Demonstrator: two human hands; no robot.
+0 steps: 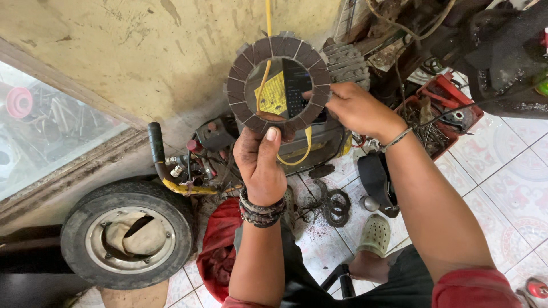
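Clutch friction plate [278,51], a grey ring with segmented pads and a toothed outer rim, is held up in front of the stained wall, well above the tiled floor [508,182]. The left hand [260,162] pinches its lower edge, thumb pressed on the face. The right hand [357,108] grips the right rim with its fingertips. Both hands are closed on the plate.

Through the ring's open centre show a yellow strap [266,68] and a dark box with a yellow label [285,91]. Below, on the floor, lie 2 or 3 more dark rings [337,206], near a black shoe [379,179]. A small wheel with tyre [127,238] lies towards the floor's left edge beside a red cloth [220,251]. A red tray of small parts [442,111] sits towards the right.

As I judge it, the hold is only on the rim, so a slip of the greasy-looking fingers could drop the plate onto the hard tile and chip a pad. Dirt from the hands may also smear the friction faces. The hanging strap could catch a tooth if the plate swings.
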